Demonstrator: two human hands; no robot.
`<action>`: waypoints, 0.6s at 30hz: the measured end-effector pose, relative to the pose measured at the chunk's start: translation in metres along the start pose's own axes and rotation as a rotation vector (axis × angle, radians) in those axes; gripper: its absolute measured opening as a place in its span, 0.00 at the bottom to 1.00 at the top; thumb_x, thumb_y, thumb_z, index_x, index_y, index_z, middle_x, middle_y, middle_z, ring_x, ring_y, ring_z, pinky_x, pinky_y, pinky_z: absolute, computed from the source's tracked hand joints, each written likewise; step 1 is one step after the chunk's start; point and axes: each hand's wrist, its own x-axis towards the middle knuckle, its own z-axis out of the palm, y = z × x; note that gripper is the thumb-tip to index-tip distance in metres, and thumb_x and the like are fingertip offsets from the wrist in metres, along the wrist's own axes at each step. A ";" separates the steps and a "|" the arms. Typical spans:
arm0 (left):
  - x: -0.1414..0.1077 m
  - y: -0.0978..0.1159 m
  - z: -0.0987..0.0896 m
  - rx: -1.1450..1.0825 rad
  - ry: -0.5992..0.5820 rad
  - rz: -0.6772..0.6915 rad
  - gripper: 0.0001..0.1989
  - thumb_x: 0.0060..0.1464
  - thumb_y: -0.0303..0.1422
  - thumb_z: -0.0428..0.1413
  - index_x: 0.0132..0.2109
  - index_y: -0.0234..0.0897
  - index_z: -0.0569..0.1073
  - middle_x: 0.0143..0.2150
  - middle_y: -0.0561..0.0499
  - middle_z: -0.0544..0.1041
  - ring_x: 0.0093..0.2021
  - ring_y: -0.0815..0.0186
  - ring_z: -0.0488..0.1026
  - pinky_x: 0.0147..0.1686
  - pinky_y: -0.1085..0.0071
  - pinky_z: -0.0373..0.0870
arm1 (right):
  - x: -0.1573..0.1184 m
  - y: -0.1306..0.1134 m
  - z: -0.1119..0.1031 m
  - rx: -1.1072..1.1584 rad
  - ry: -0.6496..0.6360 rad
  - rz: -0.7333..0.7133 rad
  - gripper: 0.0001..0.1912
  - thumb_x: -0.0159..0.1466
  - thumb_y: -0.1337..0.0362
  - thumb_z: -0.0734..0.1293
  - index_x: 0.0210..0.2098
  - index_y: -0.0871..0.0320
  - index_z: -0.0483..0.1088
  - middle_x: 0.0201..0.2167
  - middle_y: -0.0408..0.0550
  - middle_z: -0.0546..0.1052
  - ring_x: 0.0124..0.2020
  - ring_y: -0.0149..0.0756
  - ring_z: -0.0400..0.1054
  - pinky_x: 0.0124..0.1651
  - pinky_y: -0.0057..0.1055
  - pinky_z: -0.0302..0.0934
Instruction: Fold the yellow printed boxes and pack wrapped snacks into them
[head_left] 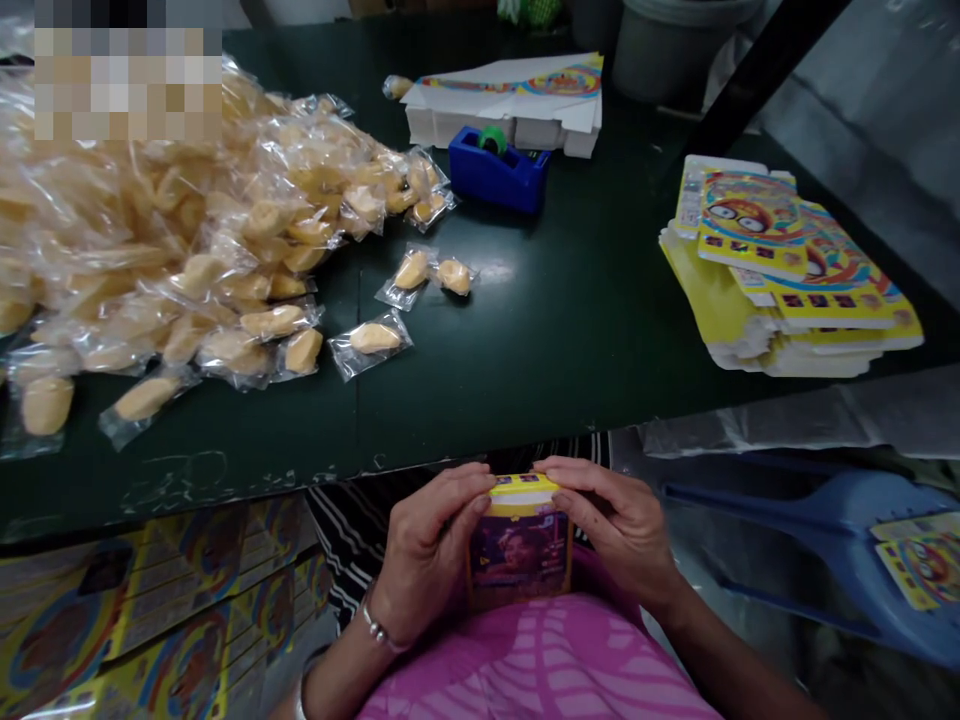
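A small yellow printed cardboard box [519,550] rests upright against my lap, its narrow end facing up. My left hand [435,535] grips the box at its upper left corner, thumb on the near side and fingers over the top edge. At the upper right corner my right hand [619,520] holds it the same way. A white flap edge shows between the two thumbs. The box's contents are hidden. Nearest on the table lies a wrapped beige piece [375,338] in clear film.
A large heap of film-wrapped beige pieces [225,230] covers the table's left. A blue tape dispenser [499,175] stands before white-sided flat cartons [502,110]. Stacked yellow cartons [810,270] lie right. Below are a blue stool [855,530] and filled yellow boxes [172,620].
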 end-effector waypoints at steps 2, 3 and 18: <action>-0.007 -0.005 0.000 0.065 -0.017 0.104 0.14 0.59 0.23 0.55 0.49 0.40 0.78 0.49 0.46 0.81 0.50 0.65 0.78 0.53 0.72 0.71 | -0.007 0.003 0.000 0.009 -0.023 -0.028 0.13 0.65 0.72 0.67 0.45 0.47 0.75 0.45 0.43 0.80 0.45 0.37 0.75 0.49 0.33 0.69; -0.009 -0.007 -0.001 0.077 -0.031 0.130 0.15 0.59 0.22 0.55 0.50 0.40 0.77 0.51 0.45 0.80 0.51 0.65 0.77 0.53 0.72 0.71 | -0.011 0.004 0.001 0.015 -0.036 -0.039 0.15 0.65 0.72 0.67 0.47 0.47 0.74 0.47 0.44 0.79 0.46 0.37 0.75 0.49 0.34 0.69; -0.013 -0.002 -0.017 -0.069 -0.137 -0.172 0.07 0.57 0.36 0.58 0.39 0.44 0.80 0.44 0.47 0.81 0.44 0.61 0.79 0.44 0.71 0.76 | -0.017 0.003 0.022 0.171 0.047 0.106 0.04 0.65 0.63 0.68 0.35 0.51 0.77 0.40 0.47 0.80 0.41 0.39 0.76 0.47 0.35 0.70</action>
